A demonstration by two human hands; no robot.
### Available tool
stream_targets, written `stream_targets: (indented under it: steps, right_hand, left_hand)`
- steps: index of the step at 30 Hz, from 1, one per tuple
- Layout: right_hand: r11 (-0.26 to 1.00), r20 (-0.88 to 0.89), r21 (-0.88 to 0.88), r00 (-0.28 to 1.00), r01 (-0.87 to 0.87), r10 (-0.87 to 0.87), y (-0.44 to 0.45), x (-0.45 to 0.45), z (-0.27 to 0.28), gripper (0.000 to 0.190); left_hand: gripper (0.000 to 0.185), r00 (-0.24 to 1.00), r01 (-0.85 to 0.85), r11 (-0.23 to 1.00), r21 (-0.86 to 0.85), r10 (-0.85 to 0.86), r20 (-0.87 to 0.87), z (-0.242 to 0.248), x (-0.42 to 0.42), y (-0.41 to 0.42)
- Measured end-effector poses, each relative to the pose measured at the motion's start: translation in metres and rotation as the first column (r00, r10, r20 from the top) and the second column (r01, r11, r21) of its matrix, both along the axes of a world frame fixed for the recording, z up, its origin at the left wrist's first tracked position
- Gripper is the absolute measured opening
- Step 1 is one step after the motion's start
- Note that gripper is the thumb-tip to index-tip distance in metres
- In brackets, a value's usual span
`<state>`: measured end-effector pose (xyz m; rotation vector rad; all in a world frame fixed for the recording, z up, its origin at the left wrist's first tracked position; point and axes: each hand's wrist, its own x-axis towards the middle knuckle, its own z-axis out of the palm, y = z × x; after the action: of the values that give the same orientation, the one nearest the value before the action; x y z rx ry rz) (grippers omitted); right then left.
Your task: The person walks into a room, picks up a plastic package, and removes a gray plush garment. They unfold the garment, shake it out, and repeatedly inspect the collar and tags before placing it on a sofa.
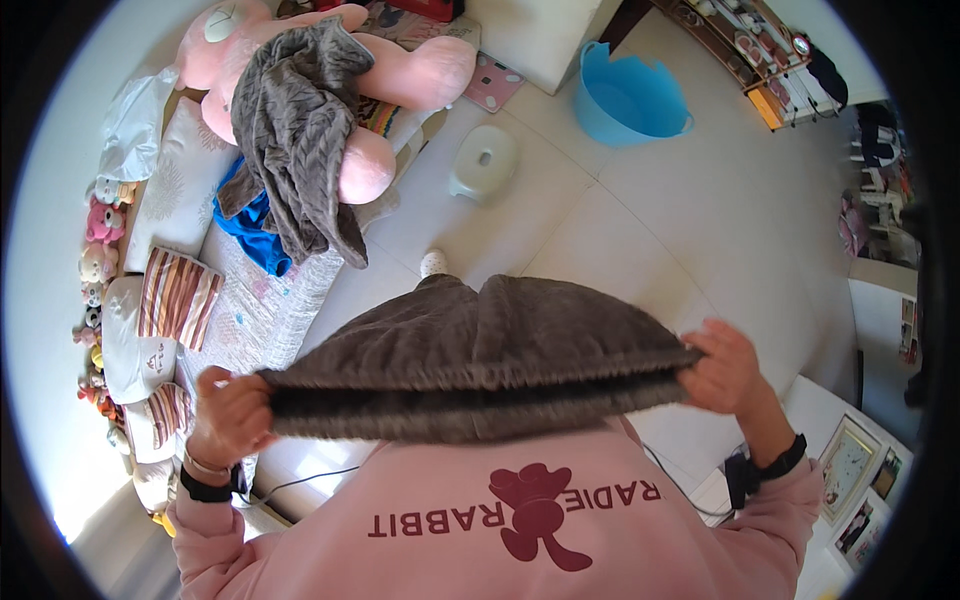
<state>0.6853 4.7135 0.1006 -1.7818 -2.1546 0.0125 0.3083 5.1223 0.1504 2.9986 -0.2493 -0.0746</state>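
A dark grey-brown plush garment [480, 330], possibly trousers, is stretched sideways in front of my pink sweatshirt. Its opening faces me as a long dark slit. My left hand [232, 416] grips one end of the edge at the picture's left, and my right hand [720, 367] grips the other end at the right. The garment's lower part hangs away from me and is partly hidden. Another grey plush garment [300, 127] lies crumpled over a large pink plush toy [442, 71] at the upper left, with a blue cloth [251, 232] partly beneath it.
A sofa with a patterned cover [277, 307], striped cushions [180, 296] and small plush toys runs along the left. On the tiled floor stand a pale plastic stool [485, 161] and a blue tub [630, 101]. A pink scale [493, 81] lies near the wall. Framed pictures [847, 457] are at the lower right.
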Motion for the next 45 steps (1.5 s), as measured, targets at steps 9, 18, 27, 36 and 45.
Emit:
stream_targets:
  steps: [9,18,27,36,45]
  right_hand:
    - [0.895,-0.535,-0.436,0.826,-0.090,-0.177,-0.001,-0.038,-0.041,0.026]
    - [0.793,-0.490,-0.609,0.780,0.012,-0.388,0.025,-0.042,-0.040,0.039]
    - [0.948,0.061,-0.261,0.983,0.181,-0.171,0.124,0.006,-0.011,0.040]
    - [0.967,0.125,-0.095,0.966,0.238,-0.225,0.152,0.011,0.062,0.038]
    - [0.872,-0.207,-0.488,0.965,0.038,-0.158,0.107,-0.009,0.046,0.044]
  left_hand:
    - [0.037,0.969,-0.183,0.836,-0.517,0.063,-0.240,-0.044,-0.001,-0.037]
    - [0.015,0.963,-0.193,0.792,-0.579,0.040,-0.266,-0.071,-0.019,-0.053]
    - [0.006,0.965,-0.261,0.965,-0.024,0.261,0.019,-0.044,0.011,-0.001]
    - [0.012,0.941,-0.189,0.960,0.206,0.118,0.316,0.032,0.034,0.023]
    - [0.005,0.981,-0.194,0.952,-0.236,0.184,-0.066,0.021,-0.007,-0.038]
